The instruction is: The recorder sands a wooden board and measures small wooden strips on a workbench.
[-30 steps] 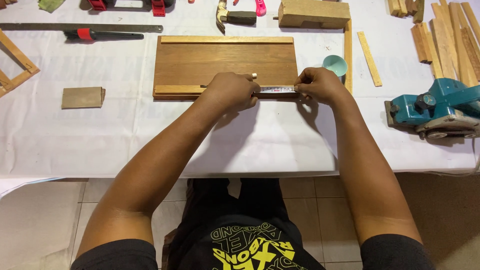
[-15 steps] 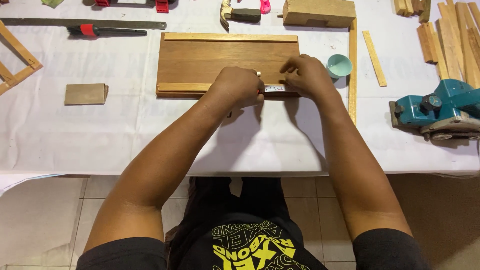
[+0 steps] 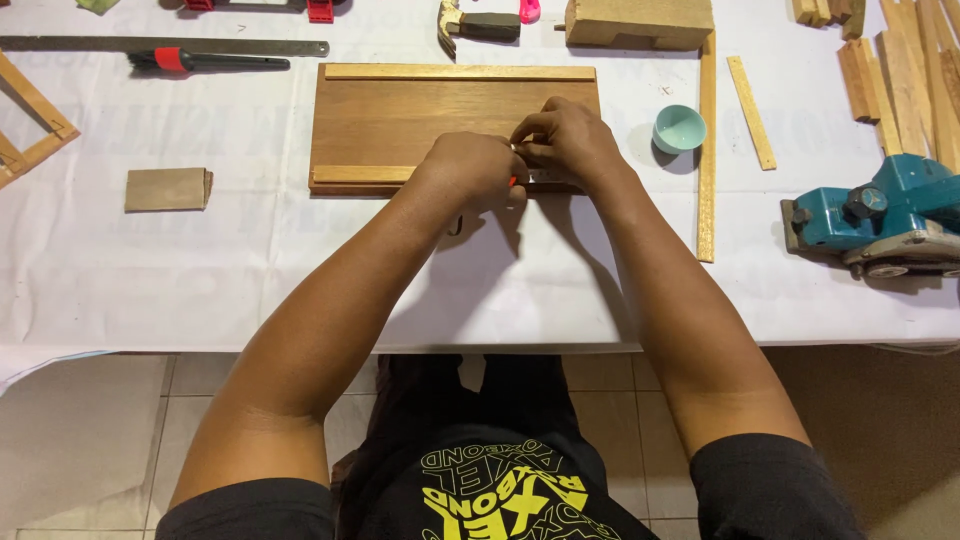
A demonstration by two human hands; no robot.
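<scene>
A white cloth covers the work table (image 3: pixel 150 270), which stands on a pale tiled floor (image 3: pixel 90 440), and near the middle of the cloth lies a rectangular wooden panel (image 3: pixel 400 125) with a lighter strip along its far edge and another along its near edge. Both hands meet at the panel's near right corner. The left hand (image 3: pixel 468 172) is curled into a loose fist at the panel's near edge, with a speck of red showing at its fingertips; what it pinches is too hidden to name. The right hand (image 3: pixel 572 143) rests on the panel just beside the left, fingers bent and pressed down on a narrow metal ruler (image 3: pixel 545 178) that lies along the near edge, mostly covered by the hands. Right of the panel stand a small pale-green bowl (image 3: pixel 679 128) and a long thin wooden strip (image 3: pixel 707 150) running away from the person; further right lies a teal electric planer (image 3: pixel 880 215). Beyond the panel lie a hammer (image 3: pixel 480 24) and a wooden block (image 3: pixel 640 22). Left of the panel are a small brown piece of sandpaper (image 3: pixel 167 189), a black brush with a red band (image 3: pixel 205 62) and a long metal straightedge (image 3: pixel 160 45).
</scene>
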